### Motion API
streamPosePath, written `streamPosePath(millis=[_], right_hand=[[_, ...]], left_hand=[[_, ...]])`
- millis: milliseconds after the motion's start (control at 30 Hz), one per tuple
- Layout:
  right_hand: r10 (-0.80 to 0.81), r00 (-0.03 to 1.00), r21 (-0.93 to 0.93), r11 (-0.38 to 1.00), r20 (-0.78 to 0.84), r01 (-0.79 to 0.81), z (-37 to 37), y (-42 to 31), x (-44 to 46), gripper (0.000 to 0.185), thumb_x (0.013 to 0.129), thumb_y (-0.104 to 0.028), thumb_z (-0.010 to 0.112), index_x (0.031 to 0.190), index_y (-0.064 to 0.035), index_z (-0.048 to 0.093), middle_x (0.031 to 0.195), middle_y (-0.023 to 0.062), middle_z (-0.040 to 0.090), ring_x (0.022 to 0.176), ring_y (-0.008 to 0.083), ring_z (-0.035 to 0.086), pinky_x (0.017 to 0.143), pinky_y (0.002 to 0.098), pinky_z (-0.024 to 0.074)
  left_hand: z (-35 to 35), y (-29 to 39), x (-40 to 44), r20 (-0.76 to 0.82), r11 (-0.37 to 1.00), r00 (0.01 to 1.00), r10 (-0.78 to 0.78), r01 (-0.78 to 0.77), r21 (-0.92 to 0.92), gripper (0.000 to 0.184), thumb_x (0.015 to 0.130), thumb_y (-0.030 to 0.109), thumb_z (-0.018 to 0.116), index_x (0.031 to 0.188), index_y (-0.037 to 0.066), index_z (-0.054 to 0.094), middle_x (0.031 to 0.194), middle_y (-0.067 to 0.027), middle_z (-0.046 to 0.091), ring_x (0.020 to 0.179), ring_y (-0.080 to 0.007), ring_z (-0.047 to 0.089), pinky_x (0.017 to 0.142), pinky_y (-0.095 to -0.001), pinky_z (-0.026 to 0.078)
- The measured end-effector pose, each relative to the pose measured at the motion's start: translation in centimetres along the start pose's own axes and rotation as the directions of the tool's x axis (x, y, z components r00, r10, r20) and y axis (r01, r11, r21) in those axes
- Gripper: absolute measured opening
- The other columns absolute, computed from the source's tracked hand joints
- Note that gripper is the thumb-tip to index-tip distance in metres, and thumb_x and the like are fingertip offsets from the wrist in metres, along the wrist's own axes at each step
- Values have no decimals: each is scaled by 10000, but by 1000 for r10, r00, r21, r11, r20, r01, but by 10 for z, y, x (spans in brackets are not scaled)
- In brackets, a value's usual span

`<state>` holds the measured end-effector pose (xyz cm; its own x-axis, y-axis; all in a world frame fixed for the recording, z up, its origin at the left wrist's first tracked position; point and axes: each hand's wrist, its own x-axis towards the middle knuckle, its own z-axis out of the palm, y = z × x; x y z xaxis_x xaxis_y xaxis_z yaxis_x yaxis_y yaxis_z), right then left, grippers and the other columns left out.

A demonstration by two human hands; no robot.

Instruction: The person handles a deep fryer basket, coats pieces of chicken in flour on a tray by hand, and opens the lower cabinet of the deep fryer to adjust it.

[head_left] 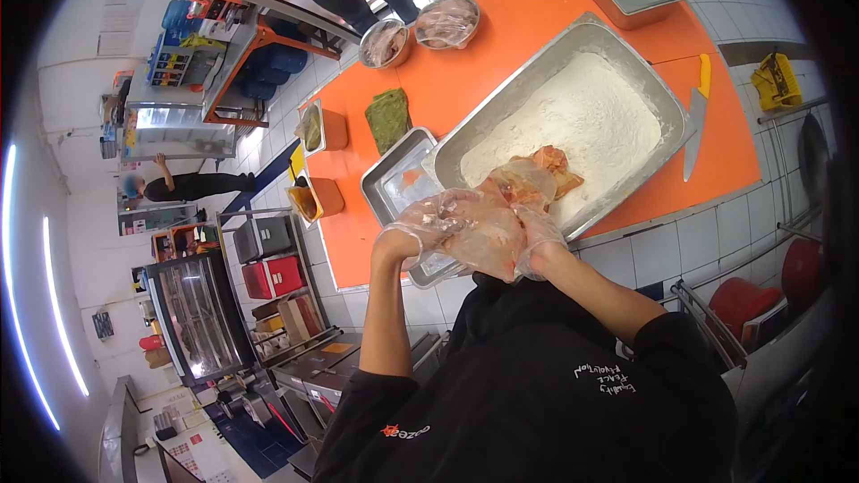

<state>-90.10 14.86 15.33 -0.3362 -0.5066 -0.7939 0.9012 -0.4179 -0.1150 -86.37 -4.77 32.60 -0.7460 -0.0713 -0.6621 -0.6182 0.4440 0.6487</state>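
Left hand (433, 216), right hand (540, 231): gloved, mid-frame, fingers closed around clear bag (488, 243). Meat (553, 164): at bag's mouth, over flour (598, 107), right of centre. Apparent step: emptying; next move calls for steady tipping.

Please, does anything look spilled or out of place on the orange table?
No clear spill shows on the orange table. The yellow-handled knife seems slightly odd: it lies loose beside the flour tray, blade uncovered.
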Motion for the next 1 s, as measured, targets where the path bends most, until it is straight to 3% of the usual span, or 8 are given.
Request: streamPosePath(millis=[100,200,333,433,500,700,800,1000], right_hand=[[-71,997,-64,996,-40,68,-4,9,-5,265,997,-151,672,1245,-75,621,1110,78,670,981,208,680,812,353,598],[-137,990,-131,983,-39,131,-1,11,-12,262,1005,-138,656,1259,-89,622,1108,73,670,961,201,672,817,348,592],[-165,985,-159,973,40,169,5,8,-16,269,1006,-138,655,1267,-85,615,1095,73,670,951,193,669,816,346,592],[-96,992,-203,973,78,110,4,11,-16,271,1006,-136,654,1267,-77,613,1099,67,670,960,186,669,819,339,590],[-112,988,-184,974,106,130,1,13,-14,264,991,-134,676,1242,-65,630,1078,62,673,944,174,664,810,328,584],[-97,981,-187,974,166,128,1,4,-20,277,962,-114,703,1223,-48,640,1077,60,668,952,180,660,824,351,576],[-118,972,-104,984,201,141,16,-8,-33,347,961,-114,705,1285,-59,595,1141,75,651,984,199,666,826,388,578],[-147,965,-87,982,217,169,0,-12,-13,446,986,-159,695,1389,-101,512,1244,88,623,1084,221,658,857,400,584]], left_hand=[[-7,11,4,26,965,984,-175,166,204,660,880,466,738,1428,131,588,1287,-160,693,1110,-290,671,937,-378,529],[-2,6,17,-126,932,983,-136,170,320,634,942,484,658,1466,141,552,1285,-152,692,1108,-254,664,993,-376,503],[12,-15,54,-167,940,983,-73,124,317,650,957,542,609,1466,143,551,1307,-160,680,1150,-276,658,1022,-391,484],[23,-11,71,0,984,993,-115,114,137,713,961,577,586,1481,91,537,1382,-224,636,1263,-375,614,1063,-402,462],[30,-38,88,-101,976,994,47,-24,217,675,1003,550,546,1486,79,515,1367,-234,640,1251,-390,615,1057,-421,459],[38,-42,80,-141,964,969,201,-170,207,603,1039,523,517,1469,101,496,1285,-265,669,1226,-420,626,1033,-434,472],[30,-25,74,-81,943,995,58,-28,331,612,1030,507,549,1496,118,469,1285,-235,671,1189,-382,659,1001,-446,498],[23,-11,66,-46,957,997,63,-47,287,629,1028,540,524,1535,178,432,1291,-244,669,1185,-405,656,992,-453,505]])
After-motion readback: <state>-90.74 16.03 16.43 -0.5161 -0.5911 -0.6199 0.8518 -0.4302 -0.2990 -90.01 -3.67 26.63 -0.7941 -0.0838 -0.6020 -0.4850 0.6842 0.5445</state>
